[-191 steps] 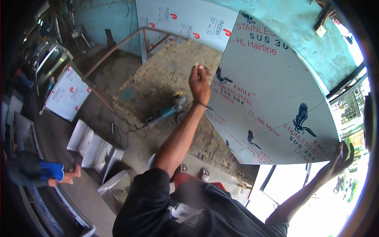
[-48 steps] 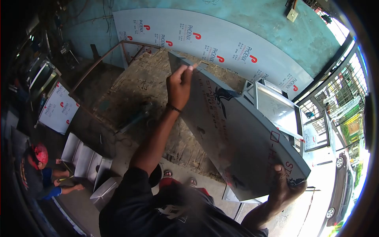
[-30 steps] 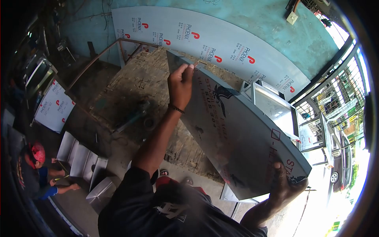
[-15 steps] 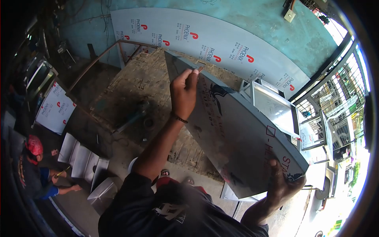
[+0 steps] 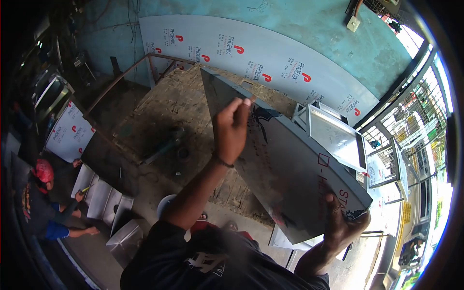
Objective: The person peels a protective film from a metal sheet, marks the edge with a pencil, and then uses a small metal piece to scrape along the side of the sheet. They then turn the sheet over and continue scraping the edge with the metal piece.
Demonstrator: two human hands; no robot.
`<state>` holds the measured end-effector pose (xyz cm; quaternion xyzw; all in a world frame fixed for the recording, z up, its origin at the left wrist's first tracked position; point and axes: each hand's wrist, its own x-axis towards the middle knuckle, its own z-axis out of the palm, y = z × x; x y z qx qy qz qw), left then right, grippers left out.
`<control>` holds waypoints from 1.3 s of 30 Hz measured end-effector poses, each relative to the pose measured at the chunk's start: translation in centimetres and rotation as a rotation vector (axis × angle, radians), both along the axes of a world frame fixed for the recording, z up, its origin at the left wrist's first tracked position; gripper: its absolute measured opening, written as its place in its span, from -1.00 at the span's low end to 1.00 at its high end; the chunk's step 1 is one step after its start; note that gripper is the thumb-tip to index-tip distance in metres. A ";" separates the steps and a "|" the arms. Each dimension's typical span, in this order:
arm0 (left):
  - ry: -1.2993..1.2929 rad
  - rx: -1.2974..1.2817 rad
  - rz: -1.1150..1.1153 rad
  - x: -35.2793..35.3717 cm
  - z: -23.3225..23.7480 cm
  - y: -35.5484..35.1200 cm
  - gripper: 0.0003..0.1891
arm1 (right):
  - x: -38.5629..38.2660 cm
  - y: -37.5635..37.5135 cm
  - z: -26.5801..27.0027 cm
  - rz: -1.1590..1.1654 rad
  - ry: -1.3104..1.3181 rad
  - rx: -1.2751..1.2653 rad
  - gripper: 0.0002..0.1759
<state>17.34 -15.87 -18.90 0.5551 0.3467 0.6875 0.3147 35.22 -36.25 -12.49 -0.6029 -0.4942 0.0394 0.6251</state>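
A folded stainless steel panel (image 5: 290,169) with printed film and red marker writing is held up at a slant in front of me. My right hand (image 5: 342,224) grips its lower right corner, with the thumb on the printed face. Near the panel's upper edge, my left hand (image 5: 232,130) is closed in a pinch. A small brownish tip (image 5: 253,98) sticks out past its fingers against the bent edge; I cannot make out what it is. Behind the panel lies a worn wooden worktable (image 5: 159,104).
A dark green power tool (image 5: 166,145) rests on the table. White-framed metal pieces (image 5: 336,130) stand at right. Film-covered sheet (image 5: 278,60) leans on the wall. At lower left a person in a red cap (image 5: 43,171) squats beside a metal sink piece (image 5: 99,193), holding something yellow.
My left hand has slid a little down and right along the panel's upper edge. The right hand keeps its hold. The squatting person's arm now reaches over the metal sink piece.
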 end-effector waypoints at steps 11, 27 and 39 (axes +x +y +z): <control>-0.003 0.044 0.026 1.0 0.0 -2.4 -0.69 | 0.1 0.0 -0.4 0.039 0.002 -0.009 -0.52; 0.046 0.093 -0.029 2.5 0.9 -6.3 -0.72 | -0.1 -0.3 0.0 0.056 -0.063 -0.027 -0.57; 0.054 0.115 -0.104 3.7 1.2 -9.2 -0.81 | 0.1 -0.5 0.0 0.039 -0.064 -0.098 -0.72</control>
